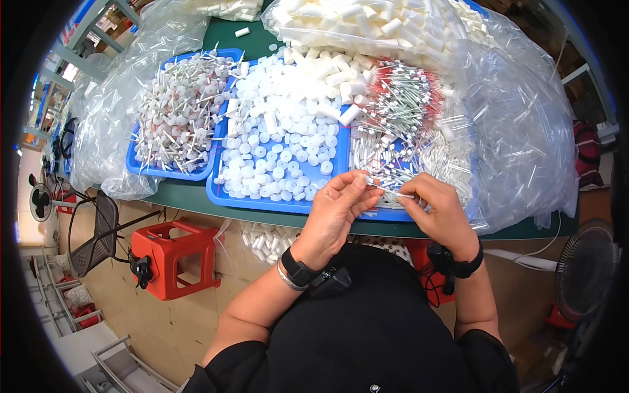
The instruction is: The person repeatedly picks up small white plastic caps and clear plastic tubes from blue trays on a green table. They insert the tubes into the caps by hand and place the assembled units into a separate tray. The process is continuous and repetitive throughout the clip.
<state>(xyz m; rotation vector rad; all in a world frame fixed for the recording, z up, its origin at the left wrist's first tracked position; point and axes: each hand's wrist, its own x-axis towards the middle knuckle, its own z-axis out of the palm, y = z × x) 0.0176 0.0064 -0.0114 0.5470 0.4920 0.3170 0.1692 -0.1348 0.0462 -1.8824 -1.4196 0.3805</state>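
Above the near edge of the blue trays, my left hand [339,206] pinches one end of a thin white stick-like piece [393,192] between thumb and fingertips. The other end lies between the thumb and finger of my right hand [438,208]. Whether it is one piece or two joined is too small to tell. Just beyond my hands is a heap of thin white and clear sticks [439,167]. Behind it lies a bundle of pale sticks with red wires [407,98]. Left of my hands, small round translucent discs [282,164] fill a blue tray [262,204].
Another blue tray [190,175] at left holds finished-looking stick-and-disc pieces [180,111]. White cylinders [327,69] are heaped at the back. Clear plastic bags [517,131] cover both sides of the green table [190,194]. A red stool [173,259] and a black fan [588,268] stand nearby.
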